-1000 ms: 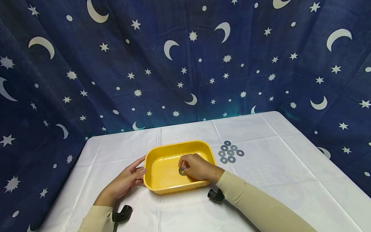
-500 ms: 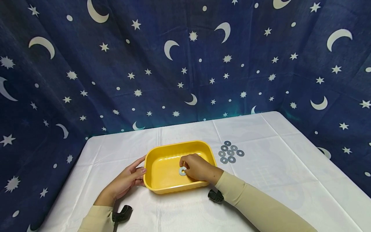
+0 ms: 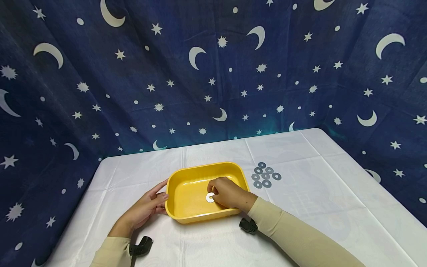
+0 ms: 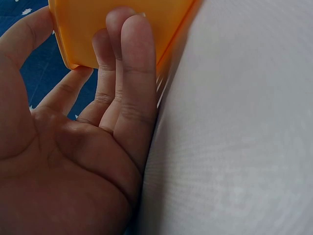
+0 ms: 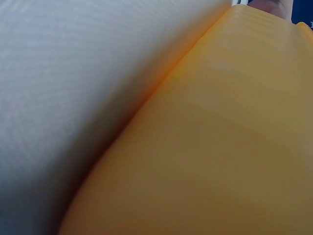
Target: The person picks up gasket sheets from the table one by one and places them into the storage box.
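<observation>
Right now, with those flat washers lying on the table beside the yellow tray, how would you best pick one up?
Take an outer washer by its rim, coming from above on the cluster's open right side. Each lies flat on the tablecloth, so a fingertip pinch across the thin edge, or tipping it up first, probably works better than a wide grip.

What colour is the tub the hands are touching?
The tub is yellow, clearest in the head view.
</observation>
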The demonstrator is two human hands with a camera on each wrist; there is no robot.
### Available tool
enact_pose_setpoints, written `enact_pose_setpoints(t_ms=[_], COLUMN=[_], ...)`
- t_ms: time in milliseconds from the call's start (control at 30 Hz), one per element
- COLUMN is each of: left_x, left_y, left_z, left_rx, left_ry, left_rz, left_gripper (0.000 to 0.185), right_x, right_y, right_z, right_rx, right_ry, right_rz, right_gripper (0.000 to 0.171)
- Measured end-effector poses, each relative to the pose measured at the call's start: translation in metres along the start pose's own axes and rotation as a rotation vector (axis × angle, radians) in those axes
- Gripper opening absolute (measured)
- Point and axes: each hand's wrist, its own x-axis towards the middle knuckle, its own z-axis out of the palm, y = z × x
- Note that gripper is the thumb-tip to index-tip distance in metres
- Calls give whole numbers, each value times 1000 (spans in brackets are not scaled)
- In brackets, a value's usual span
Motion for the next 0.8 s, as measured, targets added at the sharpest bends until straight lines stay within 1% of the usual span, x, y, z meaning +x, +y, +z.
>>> enact_pose_setpoints(t_ms=[133, 267, 533, 800], left_x=[0, 0, 0, -1], left_y=[0, -1, -2, 0], left_z=[1, 1, 1, 1], left_rx=[2, 7, 6, 9], left_ry=[5, 8, 2, 13], left_rz=[-2, -4, -3, -7], left_gripper=[71, 72, 71, 72], right_x=[-1, -3, -11, -26], right_y=[0, -4, -13, -12], right_z=[-1, -4, -17, -35], right_rx=[-11, -20, -36, 10], right_ry=[27, 59, 121, 213], right_rz=[-10, 8, 29, 1], right_gripper=[12, 14, 16, 14])
